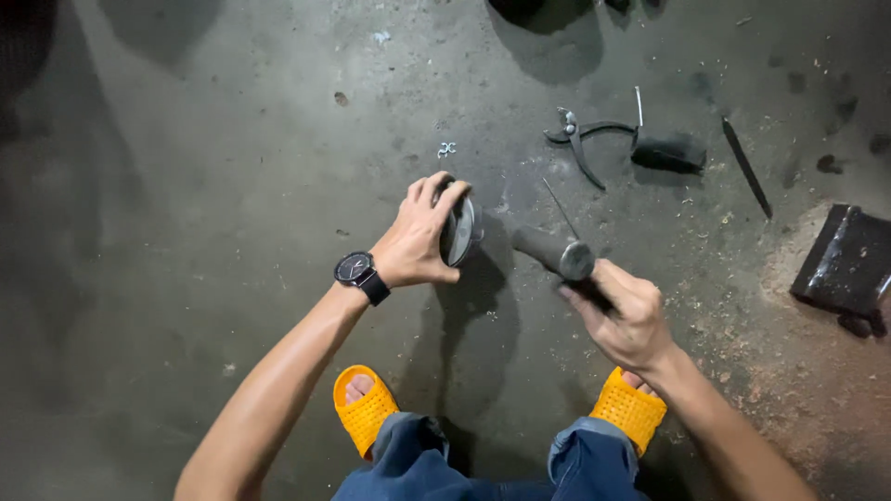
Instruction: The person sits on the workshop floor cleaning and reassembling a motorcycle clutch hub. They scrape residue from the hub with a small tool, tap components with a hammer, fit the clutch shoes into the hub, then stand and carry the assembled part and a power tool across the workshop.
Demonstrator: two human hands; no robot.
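Observation:
My left hand [419,232], with a black wristwatch [361,274] on the wrist, grips a round metal disc-shaped part [460,229] standing on edge on the concrete floor [232,167]. My right hand [624,315] holds a hammer [557,252] by its handle. The grey cylindrical head is raised just right of the round part, a short gap away. A thin metal rod [560,208] lies on the floor behind the hammer head.
Pincers [583,141] lie at upper right beside a dark block [670,151] and a long thin black tool [747,167]. A heavy dark metal block [846,262] sits at right. A small metal clip [446,148] lies beyond my left hand. My orange sandals [364,408] are below.

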